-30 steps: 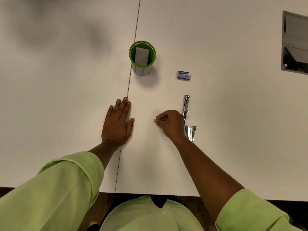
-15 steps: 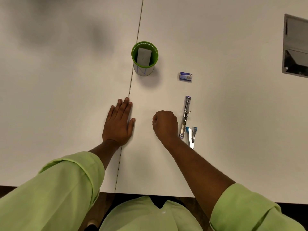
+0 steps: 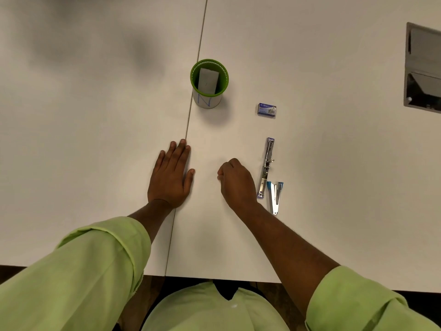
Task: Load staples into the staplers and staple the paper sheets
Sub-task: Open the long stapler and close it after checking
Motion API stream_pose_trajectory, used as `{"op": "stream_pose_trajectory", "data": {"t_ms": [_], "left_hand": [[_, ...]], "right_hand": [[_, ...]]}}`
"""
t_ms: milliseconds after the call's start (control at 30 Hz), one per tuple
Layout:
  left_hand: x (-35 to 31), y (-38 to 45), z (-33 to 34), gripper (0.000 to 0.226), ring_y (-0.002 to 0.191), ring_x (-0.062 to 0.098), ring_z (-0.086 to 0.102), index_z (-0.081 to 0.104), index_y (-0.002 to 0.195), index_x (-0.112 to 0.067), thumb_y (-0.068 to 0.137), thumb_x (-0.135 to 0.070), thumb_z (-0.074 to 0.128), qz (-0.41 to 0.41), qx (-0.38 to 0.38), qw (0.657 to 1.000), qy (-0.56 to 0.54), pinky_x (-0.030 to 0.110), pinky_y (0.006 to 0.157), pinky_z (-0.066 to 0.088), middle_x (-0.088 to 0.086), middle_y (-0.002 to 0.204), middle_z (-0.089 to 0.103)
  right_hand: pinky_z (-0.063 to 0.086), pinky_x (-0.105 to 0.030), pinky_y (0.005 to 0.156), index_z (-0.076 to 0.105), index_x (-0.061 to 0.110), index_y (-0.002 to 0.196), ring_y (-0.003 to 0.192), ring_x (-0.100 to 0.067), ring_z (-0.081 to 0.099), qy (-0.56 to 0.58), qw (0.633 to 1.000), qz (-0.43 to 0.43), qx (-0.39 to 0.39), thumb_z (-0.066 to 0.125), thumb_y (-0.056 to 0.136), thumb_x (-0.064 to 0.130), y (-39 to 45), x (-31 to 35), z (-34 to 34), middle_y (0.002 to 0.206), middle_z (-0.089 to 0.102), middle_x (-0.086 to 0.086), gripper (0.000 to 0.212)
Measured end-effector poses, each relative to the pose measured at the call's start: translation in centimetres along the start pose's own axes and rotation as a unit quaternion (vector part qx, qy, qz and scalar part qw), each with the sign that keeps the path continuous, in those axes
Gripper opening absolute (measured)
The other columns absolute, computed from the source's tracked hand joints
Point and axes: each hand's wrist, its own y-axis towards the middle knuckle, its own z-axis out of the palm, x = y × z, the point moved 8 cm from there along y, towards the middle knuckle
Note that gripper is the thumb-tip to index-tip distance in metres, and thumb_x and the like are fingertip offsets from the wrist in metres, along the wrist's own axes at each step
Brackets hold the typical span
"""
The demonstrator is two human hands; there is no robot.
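Note:
An opened stapler lies on the white table right of my hands: its metal magazine arm [image 3: 267, 163] points away from me, and its blue-tipped part [image 3: 275, 195] lies beside it. A small blue staple box [image 3: 266, 109] sits farther back. A green cup [image 3: 223, 88] holds a folded paper sheet [image 3: 208, 81]. My left hand [image 3: 170, 176] rests flat, palm down, fingers together. My right hand [image 3: 236, 181] is curled into a fist just left of the stapler, apart from it. The fist hides the small grey staple strip seen at its fingertips a second ago.
A seam [image 3: 191, 115] between two tabletops runs from the cup toward me, under my left hand. A metal-framed recess [image 3: 423, 68] is set into the table at the far right. The table's front edge [image 3: 214, 279] is close to my body.
My right hand has turned and closed into a fist and drawn slightly left, so the small grey strip at its fingertips is hidden. The left hand has not moved.

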Motion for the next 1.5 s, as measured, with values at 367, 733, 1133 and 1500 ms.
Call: {"op": "stream_pose_trajectory", "data": {"t_ms": [367,733,1133,1500], "left_hand": [[-0.1,0.1,-0.3,0.065,0.157,0.018,0.005,0.019,0.161,-0.018,0.103,-0.041,0.036,-0.002,-0.004,1.0,-0.004,0.043,0.127,0.013,-0.001,0.17,0.012],[-0.1,0.0,-0.4,0.065,0.157,0.018,0.007,0.021,0.16,-0.017,0.102,-0.041,0.036,-0.002,-0.01,1.0,-0.002,0.041,0.127,0.012,-0.001,0.17,0.014],[0.1,-0.1,-0.2,0.066,0.157,0.018,0.005,0.017,0.161,-0.018,0.102,-0.041,0.035,-0.003,-0.006,1.0,-0.002,0.042,0.127,0.013,-0.001,0.17,0.012],[0.0,0.0,-0.2,0.066,0.157,0.018,0.004,0.016,0.161,-0.019,0.102,-0.042,0.035,-0.003,-0.001,1.0,-0.003,0.041,0.127,0.012,-0.003,0.17,0.009]], "right_hand": [[0.06,-0.031,0.068,0.075,0.011,0.094,0.068,-0.017,0.069,0.518,0.815,0.26,0.004,0.079,0.083,0.003,0.1,-3.8,-0.1,0.079,0.075,-0.006,0.014],[0.062,-0.03,0.073,0.076,0.008,0.088,0.075,-0.02,0.074,0.483,0.846,0.226,0.03,0.068,0.087,-0.005,2.6,-3.6,-3.0,0.085,0.076,-0.012,0.016],[0.037,-0.023,0.056,0.073,0.015,0.068,0.068,-0.011,0.062,0.086,0.978,0.179,0.07,0.094,0.061,0.039,1.0,-3.8,-0.8,0.071,0.069,0.007,0.033],[0.042,-0.028,0.064,0.046,0.01,0.067,0.07,-0.019,0.056,-0.043,0.977,0.172,0.116,0.096,0.058,0.04,4.0,-3.3,-1.1,0.071,0.057,-0.003,0.059]]}}
